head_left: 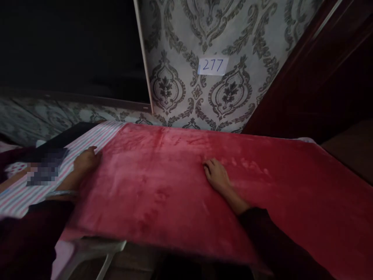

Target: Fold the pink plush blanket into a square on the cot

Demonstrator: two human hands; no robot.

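A red plush blanket (163,175) is spread over a long surface in front of me, with faint creases and brushed marks in its pile. At its left edge, where a striped cloth (100,134) shows from underneath, is my left hand (86,160); its fingers are mostly hidden and blurred. A pale band circles that wrist. My right hand (217,174) rests palm down near the middle of the blanket, fingers stretched out and slightly bent, holding nothing.
Another person's forearm (14,181) lies over the striped cloth at far left, beside a pixelated patch. A large dark screen (72,50) hangs on the patterned wall, near a paper label reading 277 (213,66). Dark red wood panelling (314,77) stands right. A white stool (96,249) is below.
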